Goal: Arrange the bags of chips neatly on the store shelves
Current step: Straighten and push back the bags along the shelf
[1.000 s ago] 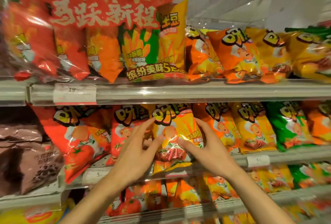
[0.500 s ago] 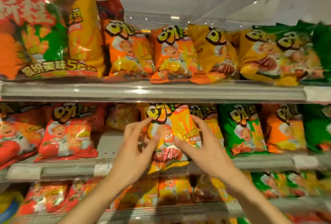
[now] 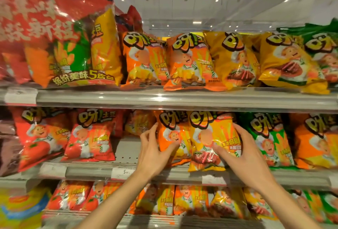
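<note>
Store shelves packed with chip bags, three tiers. Middle shelf (image 3: 175, 174): left hand (image 3: 153, 153) gripping orange bag (image 3: 170, 135), thumb on front, fingers curled round its left edge; right hand (image 3: 245, 157) gripping yellow bag (image 3: 210, 137), thumb across front, fingers round right edge. Bags upright, touching, at shelf front; green bag (image 3: 265, 137) just right

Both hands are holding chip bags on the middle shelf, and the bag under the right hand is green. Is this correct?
Not quite. In the head view, the bag under the right hand is yellow, not green; a green bag stands just to its right. The left hand holds an orange bag on the middle shelf.
</note>
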The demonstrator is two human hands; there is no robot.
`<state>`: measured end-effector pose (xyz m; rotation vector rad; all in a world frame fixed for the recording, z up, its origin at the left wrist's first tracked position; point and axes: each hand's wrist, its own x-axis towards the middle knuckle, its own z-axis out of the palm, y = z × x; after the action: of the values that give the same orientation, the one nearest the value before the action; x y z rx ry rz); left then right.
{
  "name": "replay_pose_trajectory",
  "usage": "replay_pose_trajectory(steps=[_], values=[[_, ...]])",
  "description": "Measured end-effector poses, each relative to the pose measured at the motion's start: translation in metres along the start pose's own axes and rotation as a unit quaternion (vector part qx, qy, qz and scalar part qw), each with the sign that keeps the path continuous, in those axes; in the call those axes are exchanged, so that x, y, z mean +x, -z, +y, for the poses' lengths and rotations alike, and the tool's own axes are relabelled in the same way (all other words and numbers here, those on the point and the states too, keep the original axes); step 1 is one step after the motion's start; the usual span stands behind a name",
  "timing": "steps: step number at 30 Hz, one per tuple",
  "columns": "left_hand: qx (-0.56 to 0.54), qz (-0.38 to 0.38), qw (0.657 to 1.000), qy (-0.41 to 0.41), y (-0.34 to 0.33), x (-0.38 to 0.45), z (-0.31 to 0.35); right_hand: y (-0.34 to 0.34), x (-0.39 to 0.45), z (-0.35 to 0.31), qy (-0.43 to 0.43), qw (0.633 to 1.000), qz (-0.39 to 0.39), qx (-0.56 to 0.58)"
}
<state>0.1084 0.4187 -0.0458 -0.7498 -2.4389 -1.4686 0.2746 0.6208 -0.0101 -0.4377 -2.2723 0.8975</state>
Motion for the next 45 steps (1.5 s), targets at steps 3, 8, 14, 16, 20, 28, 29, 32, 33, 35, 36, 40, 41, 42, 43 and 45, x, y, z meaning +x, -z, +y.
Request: replay_pose_trajectory(steps=[3, 8, 14, 16, 20, 28, 29, 32, 33, 35, 36, 40, 41, 42, 43, 45], values=[[-0.049, -0.039, 0.998, 0.011, -0.006, 0.004, 0.0, -0.002, 0.0, -0.003, -0.006, 1.0, 0.001, -0.006], [-0.085, -0.013, 0.996, 0.001, 0.002, 0.011, -0.005, -0.005, 0.002, -0.004, -0.015, 1.0, 0.012, -0.007], [-0.066, 0.011, 0.998, 0.008, 0.051, 0.018, -0.028, -0.022, 0.001, -0.012, -0.012, 1.0, 0.01, 0.006], [-0.041, 0.012, 0.999, 0.009, 0.07, 0.021, -0.038, -0.03, 0.001, -0.016, -0.007, 1.0, 0.006, 0.005], [0.02, 0.015, 1.0, 0.016, 0.094, 0.026, -0.055, -0.045, 0.0, -0.023, -0.002, 1.0, -0.009, 0.01], [0.159, 0.064, 0.985, -0.015, 0.102, 0.021, -0.072, -0.058, -0.001, -0.028, -0.001, 1.0, -0.016, 0.011], [0.191, 0.081, 0.978, -0.031, 0.102, 0.022, -0.074, -0.059, -0.002, -0.028, 0.0, 1.0, -0.015, 0.008], [0.283, 0.121, 0.948, -0.08, 0.102, 0.025, -0.078, -0.06, -0.003, -0.03, 0.0, 1.0, -0.015, 0.002], [0.292, 0.125, 0.944, -0.088, 0.102, 0.026, -0.08, -0.06, -0.003, -0.031, 0.002, 1.0, -0.014, 0.001], [0.285, 0.122, 0.945, -0.108, 0.101, 0.027, -0.081, -0.061, -0.004, -0.031, 0.009, 1.0, -0.013, 0.002], [0.274, 0.12, 0.947, -0.121, 0.099, 0.026, -0.082, -0.061, -0.003, -0.031, 0.011, 1.0, -0.012, 0.004], [0.226, 0.108, 0.957, -0.146, 0.09, 0.021, -0.075, -0.058, -0.002, -0.028, 0.015, 1.0, -0.009, 0.006], [0.216, 0.104, 0.959, -0.154, 0.087, 0.019, -0.071, -0.055, -0.002, -0.027, 0.016, 1.0, -0.007, 0.005], [0.205, 0.1, 0.96, -0.164, 0.084, 0.018, -0.067, -0.053, -0.002, -0.026, 0.017, 1.0, -0.005, 0.004], [0.192, 0.094, 0.961, -0.175, 0.08, 0.016, -0.061, -0.05, -0.002, -0.024, 0.018, 1.0, -0.002, 0.003], [0.156, 0.074, 0.965, -0.194, 0.069, 0.013, -0.048, -0.042, -0.004, -0.02, 0.021, 1.0, 0.003, 0.003]])
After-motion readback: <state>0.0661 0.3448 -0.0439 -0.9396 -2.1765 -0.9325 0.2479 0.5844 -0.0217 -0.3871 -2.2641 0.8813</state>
